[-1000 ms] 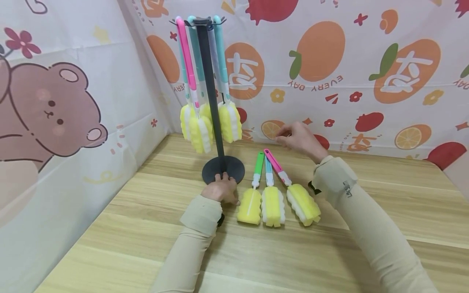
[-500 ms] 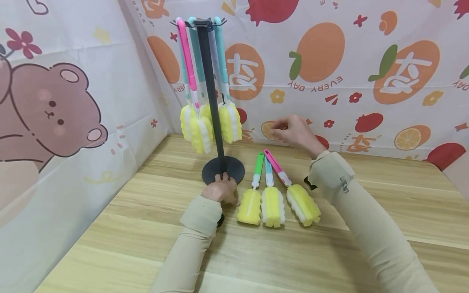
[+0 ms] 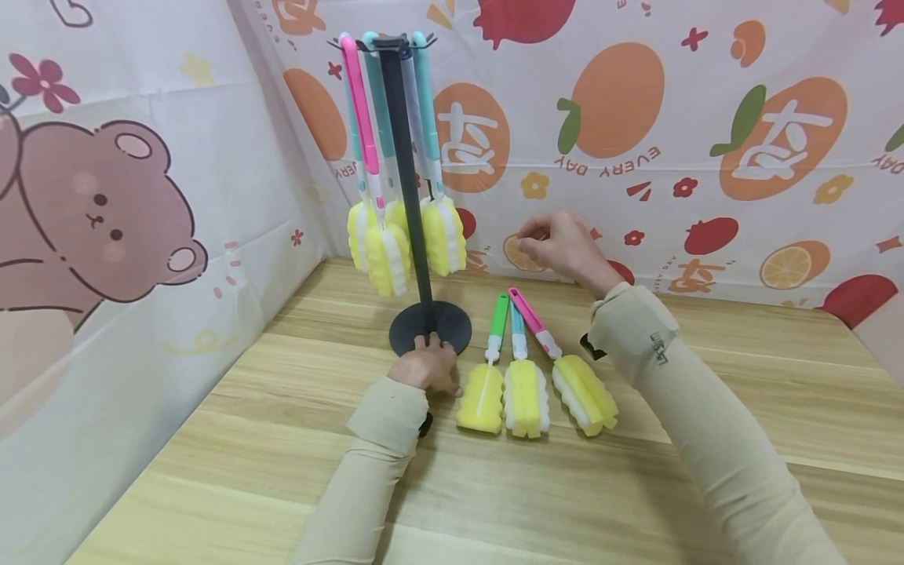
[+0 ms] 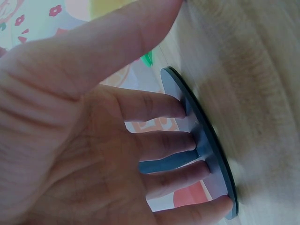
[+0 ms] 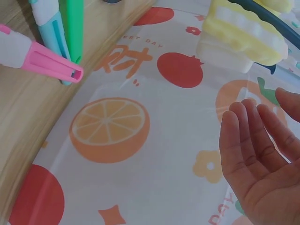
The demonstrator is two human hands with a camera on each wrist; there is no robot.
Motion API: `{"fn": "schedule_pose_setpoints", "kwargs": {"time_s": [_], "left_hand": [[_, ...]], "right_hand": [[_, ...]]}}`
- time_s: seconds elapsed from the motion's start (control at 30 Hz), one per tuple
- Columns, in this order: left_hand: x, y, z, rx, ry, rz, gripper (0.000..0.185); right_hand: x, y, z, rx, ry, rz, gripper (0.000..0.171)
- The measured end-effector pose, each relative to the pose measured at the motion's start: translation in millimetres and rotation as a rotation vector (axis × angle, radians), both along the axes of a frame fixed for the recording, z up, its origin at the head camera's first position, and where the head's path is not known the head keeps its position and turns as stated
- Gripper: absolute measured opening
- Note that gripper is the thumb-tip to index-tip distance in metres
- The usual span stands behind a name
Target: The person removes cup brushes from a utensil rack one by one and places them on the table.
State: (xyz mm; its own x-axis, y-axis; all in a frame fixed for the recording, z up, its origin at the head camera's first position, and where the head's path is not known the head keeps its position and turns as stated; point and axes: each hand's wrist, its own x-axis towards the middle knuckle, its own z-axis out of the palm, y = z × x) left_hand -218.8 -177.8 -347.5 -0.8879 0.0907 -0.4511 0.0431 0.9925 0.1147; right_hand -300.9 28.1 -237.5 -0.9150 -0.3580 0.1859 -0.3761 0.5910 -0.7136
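Observation:
My left hand rests its fingertips on the round black base of an upright stand. In the left wrist view, its straight fingers press on that base. Above the table, near the patterned cloth, my right hand hovers with nothing in it. Its fingers are loosely bent in the right wrist view. Below it lie three sponge bottle brushes: one with a green handle, one blue, one pink. Their yellow and white sponge heads point toward me.
Several sponge brushes hang by their handles from the stand's top hooks; a pink-handled brush is in front. Fruit-printed cloth backs the wooden table, and a bear-printed cloth borders the left side.
My right hand has risen and shifted a little to the left, away from the brushes on the table. The left hand, the stand and all the brushes keep their places.

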Motion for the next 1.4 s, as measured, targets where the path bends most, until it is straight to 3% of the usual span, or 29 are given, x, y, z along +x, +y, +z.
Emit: {"fn": "schedule_pose_setpoints", "kwargs": {"time_s": [0.87, 1.4], "left_hand": [[-0.6, 0, -2.8, -0.002, -0.001, -0.010, 0.079], [1.1, -1, 0.2, 0.003, 0.009, -0.011, 0.078]], "right_hand": [[-1.0, -16, 9.5, -0.121, 0.056, 0.014, 0.017], [2.6, -34, 22.5, -0.130, 0.056, 0.028, 0.020]]}}
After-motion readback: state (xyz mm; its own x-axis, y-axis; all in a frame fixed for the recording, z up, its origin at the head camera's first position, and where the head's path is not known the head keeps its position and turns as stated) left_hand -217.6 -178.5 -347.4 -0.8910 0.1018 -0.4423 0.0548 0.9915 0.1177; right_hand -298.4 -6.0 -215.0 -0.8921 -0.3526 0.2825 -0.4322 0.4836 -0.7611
